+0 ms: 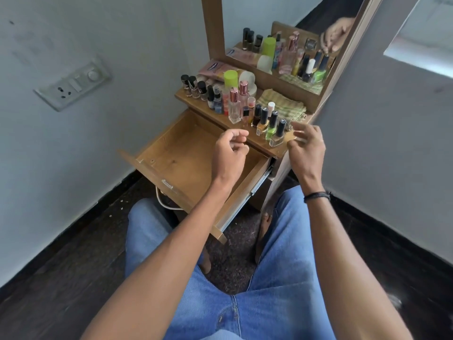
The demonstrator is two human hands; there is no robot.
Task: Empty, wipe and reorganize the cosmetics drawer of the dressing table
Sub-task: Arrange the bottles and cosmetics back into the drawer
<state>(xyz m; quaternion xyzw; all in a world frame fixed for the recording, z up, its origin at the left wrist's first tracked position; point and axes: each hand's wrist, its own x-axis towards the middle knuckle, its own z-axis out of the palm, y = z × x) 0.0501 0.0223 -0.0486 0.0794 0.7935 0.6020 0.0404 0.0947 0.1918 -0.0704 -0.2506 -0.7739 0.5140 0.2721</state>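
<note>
Head view: hands apart, left hand (230, 149) loosely curled over open drawer (181, 153), right hand (306, 146) at shelf (201, 107) edge, grip unclear.

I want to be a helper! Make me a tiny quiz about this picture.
1. True or false: the open drawer is full of bottles.
2. What lies folded on the shelf, below the mirror? A) a green checked cloth B) a book C) a spoon
3. Fill in: the nail polish bottles stand on the ____, not in the drawer.

Key: 1 false, it is empty. 2 A, the green checked cloth. 3 shelf.
</note>
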